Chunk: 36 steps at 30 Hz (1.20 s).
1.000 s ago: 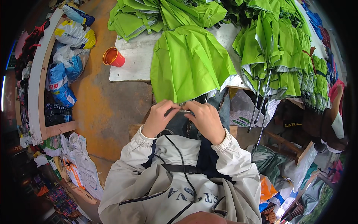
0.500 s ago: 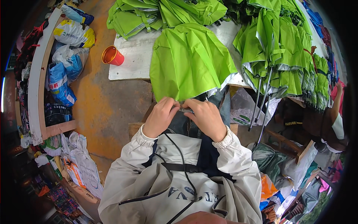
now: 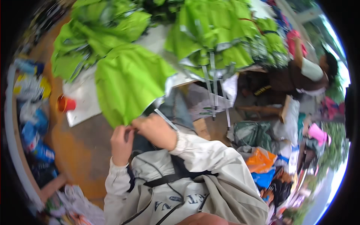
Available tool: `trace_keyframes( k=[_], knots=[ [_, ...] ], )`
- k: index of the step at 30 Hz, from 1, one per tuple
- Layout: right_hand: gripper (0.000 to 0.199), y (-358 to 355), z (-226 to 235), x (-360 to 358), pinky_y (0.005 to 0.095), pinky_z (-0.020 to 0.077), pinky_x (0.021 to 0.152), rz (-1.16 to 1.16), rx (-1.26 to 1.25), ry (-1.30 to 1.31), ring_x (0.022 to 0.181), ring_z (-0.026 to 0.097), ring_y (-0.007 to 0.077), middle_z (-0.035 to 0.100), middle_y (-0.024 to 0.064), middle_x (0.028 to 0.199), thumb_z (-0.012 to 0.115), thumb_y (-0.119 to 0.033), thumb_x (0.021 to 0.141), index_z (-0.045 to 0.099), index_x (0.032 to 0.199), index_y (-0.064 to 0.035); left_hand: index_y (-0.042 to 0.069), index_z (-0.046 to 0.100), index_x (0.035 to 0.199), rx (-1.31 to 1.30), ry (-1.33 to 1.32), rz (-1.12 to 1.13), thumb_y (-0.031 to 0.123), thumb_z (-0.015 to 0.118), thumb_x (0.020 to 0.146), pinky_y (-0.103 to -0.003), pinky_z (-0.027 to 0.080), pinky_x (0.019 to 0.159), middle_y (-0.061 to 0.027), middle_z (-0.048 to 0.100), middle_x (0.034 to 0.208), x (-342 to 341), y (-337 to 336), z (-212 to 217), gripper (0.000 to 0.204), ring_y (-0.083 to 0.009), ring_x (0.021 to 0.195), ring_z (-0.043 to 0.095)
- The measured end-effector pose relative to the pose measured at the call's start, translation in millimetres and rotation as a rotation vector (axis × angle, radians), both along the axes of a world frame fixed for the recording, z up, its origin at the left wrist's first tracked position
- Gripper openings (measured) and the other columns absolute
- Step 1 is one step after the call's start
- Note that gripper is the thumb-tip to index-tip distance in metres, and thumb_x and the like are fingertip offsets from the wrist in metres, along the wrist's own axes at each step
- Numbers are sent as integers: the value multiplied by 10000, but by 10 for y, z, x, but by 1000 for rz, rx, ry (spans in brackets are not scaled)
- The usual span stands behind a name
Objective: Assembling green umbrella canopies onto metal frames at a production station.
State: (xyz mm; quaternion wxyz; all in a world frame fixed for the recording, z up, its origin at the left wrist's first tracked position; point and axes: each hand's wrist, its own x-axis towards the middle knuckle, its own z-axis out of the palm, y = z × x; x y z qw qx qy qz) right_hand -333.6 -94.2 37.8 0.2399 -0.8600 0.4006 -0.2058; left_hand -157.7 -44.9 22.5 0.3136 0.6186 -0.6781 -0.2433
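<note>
A bright green umbrella canopy (image 3: 129, 80) with a silver underside hangs over the near edge of the white table, narrowing down toward me. At its lower tip my left hand (image 3: 122, 144) is closed in a pinch on the fabric edge. My right hand (image 3: 157, 130) meets it there, its fingers also closed on that edge, though motion blurs them. Whatever small part lies between the fingertips is hidden. A thin metal rod (image 3: 165, 118) sticks out beside my right wrist, below the canopy's silver-lined side.
The white table (image 3: 84, 90) carries a red cup (image 3: 66, 104) and more green canopies (image 3: 108, 28). Green umbrellas with metal shafts (image 3: 213, 33) hang over its right part. Bags (image 3: 33, 123) fill a wooden-framed bin at left. A co-worker (image 3: 300, 75) is at far right, past an orange bag (image 3: 258, 160).
The whole view has swung to the right, so the table and canopies sit further left. Both hands stay together at the canopy's edge, with the right hand now higher than the left.
</note>
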Motion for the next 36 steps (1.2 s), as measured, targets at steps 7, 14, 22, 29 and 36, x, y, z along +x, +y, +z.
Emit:
trace_keyframes(
  k=[7,14,22,29,36],
  knots=[
    [85,37,-182,137,371,501,584,-34,-165,19,633,675,261,647,72,712,655,-168,806,620,813,-91,-6,606,884,63,101,34,30,728,825,-410,505,704,-163,653,843,87,21,-27,140,-355,774,649],
    [117,50,-241,145,371,507,579,-25,-149,14,657,687,264,664,83,736,678,-176,790,619,830,-83,-38,572,917,96,-17,22,70,643,908,-465,460,740,-209,605,882,36,49,9,130,-411,845,598],
    [257,39,-202,116,373,507,633,39,-57,4,721,686,260,677,58,833,744,-204,756,605,935,-83,-48,552,928,100,42,20,89,593,946,-481,440,753,-227,584,901,75,78,-28,144,-431,870,574],
    [299,7,-268,118,387,509,648,47,3,71,756,687,265,683,53,872,758,-217,759,601,978,-87,-53,562,925,34,0,-5,49,593,939,-454,456,729,-212,614,880,40,55,-49,107,-409,833,603],
    [286,-61,-274,177,381,512,638,146,3,68,748,686,273,677,68,837,755,-222,762,603,963,-87,-45,565,921,38,-1,1,68,601,940,-463,455,729,-215,610,890,98,61,-39,120,-410,846,600]
  ],
)
